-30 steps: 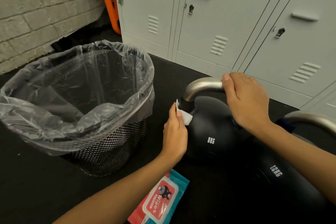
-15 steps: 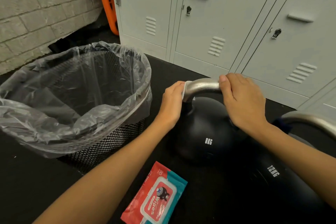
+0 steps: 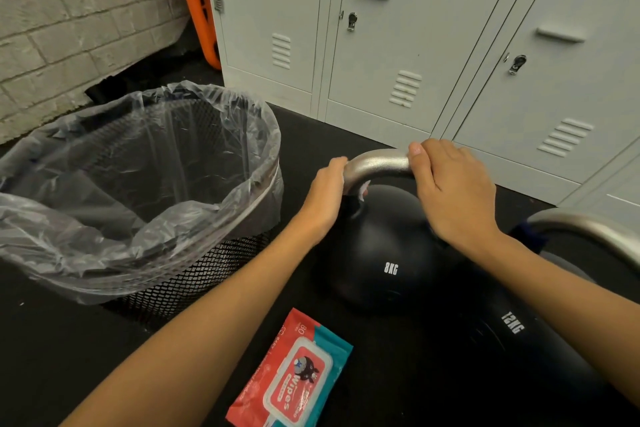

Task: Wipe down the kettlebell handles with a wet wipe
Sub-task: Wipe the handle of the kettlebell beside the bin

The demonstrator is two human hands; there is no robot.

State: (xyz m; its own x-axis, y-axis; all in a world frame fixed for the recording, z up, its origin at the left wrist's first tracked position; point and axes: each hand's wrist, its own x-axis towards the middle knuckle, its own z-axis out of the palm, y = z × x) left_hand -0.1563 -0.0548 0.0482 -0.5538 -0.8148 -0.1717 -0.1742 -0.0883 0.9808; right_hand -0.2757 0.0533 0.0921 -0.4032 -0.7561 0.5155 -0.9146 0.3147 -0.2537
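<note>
Nearest, the wipes pack point(image 3: 294, 378) is lying unused; beyond, the left hand point(image 3: 323, 199) is clamping the wet wipe point(image 3: 363, 191) around the 8KG kettlebell's handle point(image 3: 379, 163), the right hand point(image 3: 450, 191) gripping alongside. Rubbing hard could be tipping the bell onto the 12KG kettlebell point(image 3: 519, 340).

**Bin left, two kettlebells right, lockers behind**

The 8KG kettlebell point(image 3: 384, 253) sits on the floor point(image 3: 52, 340), the lined bin point(image 3: 138, 184) just to its left. To its right and nearer us, the 12KG kettlebell point(image 3: 519, 350). In front lies the wipes pack point(image 3: 294, 374). Lockers point(image 3: 398, 28) stand behind, with the brick wall point(image 3: 69, 28) at back left.
</note>
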